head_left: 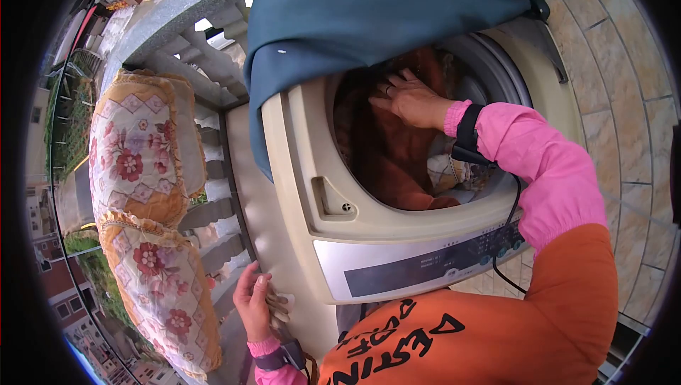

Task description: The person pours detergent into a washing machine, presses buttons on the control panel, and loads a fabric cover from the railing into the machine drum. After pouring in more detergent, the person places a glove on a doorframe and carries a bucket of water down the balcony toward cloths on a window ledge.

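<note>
My right hand (413, 100) reaches into the tub of a cream top-loading washing machine (296, 172). It lies with fingers spread on a rust-brown cloth (397, 145), a ring on one finger. Below the cloth, a patterned pale fabric (447, 172) shows in the tub. My left hand (253, 305) hangs left of the machine's front, fingers apart. Beside it is a small pale thing (281, 307) whose kind I cannot make out; whether the hand touches it is unclear. A dark teal cover (383, 12) drapes over the machine's back and hides part of the opening.
Two quilted floral pieces with ruffled edges (135, 161) hang over the balcony railing (177, 12) on the left. The machine's control panel (418, 268) faces me. Tiled flooring (603, 66) lies to the right. A black cord (505, 243) runs down from my right wrist strap.
</note>
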A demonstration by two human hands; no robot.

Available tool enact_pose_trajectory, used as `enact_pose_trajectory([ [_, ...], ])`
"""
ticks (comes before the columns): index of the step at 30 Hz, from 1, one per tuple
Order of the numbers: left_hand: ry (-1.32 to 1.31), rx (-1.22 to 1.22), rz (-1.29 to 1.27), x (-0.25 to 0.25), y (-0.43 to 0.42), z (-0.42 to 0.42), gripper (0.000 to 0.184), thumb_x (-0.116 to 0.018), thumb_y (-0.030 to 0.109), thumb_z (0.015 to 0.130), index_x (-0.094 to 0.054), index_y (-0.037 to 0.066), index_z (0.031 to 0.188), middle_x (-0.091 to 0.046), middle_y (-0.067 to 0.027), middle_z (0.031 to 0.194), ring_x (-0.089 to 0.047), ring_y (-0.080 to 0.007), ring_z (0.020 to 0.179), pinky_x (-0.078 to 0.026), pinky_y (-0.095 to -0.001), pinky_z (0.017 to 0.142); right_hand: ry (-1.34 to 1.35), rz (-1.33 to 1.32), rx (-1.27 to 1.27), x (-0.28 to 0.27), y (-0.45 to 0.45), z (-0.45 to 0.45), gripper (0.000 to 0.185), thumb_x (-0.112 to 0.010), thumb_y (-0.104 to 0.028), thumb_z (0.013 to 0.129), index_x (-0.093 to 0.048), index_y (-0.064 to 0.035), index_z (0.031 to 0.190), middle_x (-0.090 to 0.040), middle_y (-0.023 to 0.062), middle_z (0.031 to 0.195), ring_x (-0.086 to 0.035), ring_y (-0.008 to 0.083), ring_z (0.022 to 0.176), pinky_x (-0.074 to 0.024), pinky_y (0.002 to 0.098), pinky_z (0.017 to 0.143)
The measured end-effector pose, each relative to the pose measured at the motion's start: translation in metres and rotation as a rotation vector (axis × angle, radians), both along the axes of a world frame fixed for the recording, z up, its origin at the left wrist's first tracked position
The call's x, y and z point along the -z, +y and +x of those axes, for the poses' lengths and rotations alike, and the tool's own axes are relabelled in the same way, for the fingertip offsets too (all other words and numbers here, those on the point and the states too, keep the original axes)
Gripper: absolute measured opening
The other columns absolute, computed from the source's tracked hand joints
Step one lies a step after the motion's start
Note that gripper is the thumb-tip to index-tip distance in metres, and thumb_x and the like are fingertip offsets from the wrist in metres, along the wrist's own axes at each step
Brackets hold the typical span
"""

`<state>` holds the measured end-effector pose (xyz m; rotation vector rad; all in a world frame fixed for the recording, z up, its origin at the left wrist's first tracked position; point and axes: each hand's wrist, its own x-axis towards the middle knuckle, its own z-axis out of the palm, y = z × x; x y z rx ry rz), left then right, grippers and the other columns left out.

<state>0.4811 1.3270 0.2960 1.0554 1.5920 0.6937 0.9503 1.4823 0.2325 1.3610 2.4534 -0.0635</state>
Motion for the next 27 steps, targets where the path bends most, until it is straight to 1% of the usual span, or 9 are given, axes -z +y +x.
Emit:
enact_pose_trajectory([
  [3,0.005,0.008,-0.001,-0.002,0.003,0.007,0.033,-0.060,0.013,0.086,-0.055,-0.001,0.115,-0.062,-0.0041,0.084,-0.051,-0.0070,0.069,-0.042,-0.0213,0.063,-0.128,0.276,0.141,0.013,0.015,0.030,0.086,-0.070,-0.020,0.069,-0.024,-0.0084,0.141,-0.043,0.0254,0.130,-0.039,0.0351,0.124,-0.0319,0.0398,0.102],
  [5,0.018,0.000,-0.013,-0.002,0.003,0.008,0.033,-0.060,0.013,0.086,-0.055,-0.001,0.115,-0.062,-0.0042,0.083,-0.051,-0.0071,0.069,-0.042,-0.0214,0.063,-0.017,-0.578,0.546,0.020,0.023,0.041,0.112,-0.078,-0.028,0.063,-0.004,-0.0096,0.145,-0.040,0.0224,0.135,-0.040,0.0316,0.125,-0.0356,0.0370,0.100],
  [9,-0.002,-0.018,-0.023,0.008,-0.002,0.002,0.032,-0.060,0.013,0.086,-0.055,0.000,0.115,-0.062,-0.0045,0.083,-0.051,-0.0073,0.069,-0.042,-0.0214,0.063,0.071,-0.696,0.604,0.093,-0.008,0.037,0.127,-0.084,-0.028,0.056,0.007,-0.0065,0.143,-0.031,0.0228,0.140,-0.044,0.0325,0.122,-0.0388,0.0391,0.097],
  [13,-0.053,-0.071,-0.057,0.008,-0.006,0.002,0.032,-0.059,0.011,0.086,-0.055,0.000,0.115,-0.061,-0.0045,0.084,-0.051,-0.0075,0.069,-0.042,-0.0215,0.063,-0.081,-0.434,0.434,0.100,-0.022,0.022,0.094,-0.067,-0.018,0.070,-0.009,-0.0034,0.142,-0.063,0.0209,0.099,-0.061,0.0356,0.092,-0.0485,0.0418,0.079],
  [14,-0.029,-0.061,-0.066,0.007,-0.005,0.002,0.032,-0.059,0.011,0.086,-0.055,0.000,0.115,-0.061,-0.0045,0.085,-0.051,-0.0078,0.070,-0.042,-0.0218,0.064,-0.060,-0.228,0.304,0.109,-0.025,0.028,0.066,-0.057,-0.011,0.072,-0.033,0.0013,0.133,-0.065,0.0185,0.077,-0.064,0.0331,0.078,-0.0503,0.0405,0.069],
  [17,-0.002,-0.050,-0.066,0.012,-0.006,-0.002,0.032,-0.058,0.010,0.085,-0.055,0.000,0.115,-0.061,-0.0045,0.085,-0.052,-0.0084,0.071,-0.043,-0.0224,0.065,-0.074,-0.509,0.372,0.056,-0.003,0.022,0.052,-0.049,-0.002,0.071,-0.047,-0.0002,0.123,-0.061,0.0227,0.101,-0.063,0.0359,0.085,-0.0502,0.0404,0.074],
  [19,0.015,-0.046,-0.067,0.015,-0.009,-0.006,0.032,-0.058,0.009,0.085,-0.055,0.000,0.115,-0.061,-0.0044,0.085,-0.052,-0.0087,0.072,-0.043,-0.0226,0.065,0.348,-0.239,0.521,0.057,0.002,0.057,0.042,-0.050,-0.002,0.070,-0.057,0.0013,0.111,-0.060,0.0247,0.104,-0.061,0.0351,0.092,-0.0498,0.0388,0.076],
  [23,0.017,-0.065,-0.037,0.019,-0.006,-0.009,0.033,-0.060,0.012,0.085,-0.056,0.001,0.116,-0.062,-0.0018,0.083,-0.049,-0.0064,0.074,-0.039,-0.0206,0.070,0.925,-0.348,1.258,-0.011,-0.007,0.126,0.042,-0.055,-0.012,0.077,-0.054,0.0005,0.117,-0.058,0.0253,0.108,-0.057,0.0358,0.101,-0.0461,0.0399,0.086],
  [27,0.027,-0.045,-0.023,0.022,-0.001,-0.008,0.031,-0.058,0.008,0.085,-0.056,0.001,0.115,-0.061,-0.0035,0.084,-0.052,-0.0082,0.071,-0.043,-0.0222,0.065,0.063,-0.071,1.020,-0.019,-0.033,0.132,0.042,-0.059,-0.023,0.080,-0.055,-0.0003,0.115,-0.058,0.0258,0.107,-0.056,0.0382,0.101,-0.0450,0.0418,0.088],
])
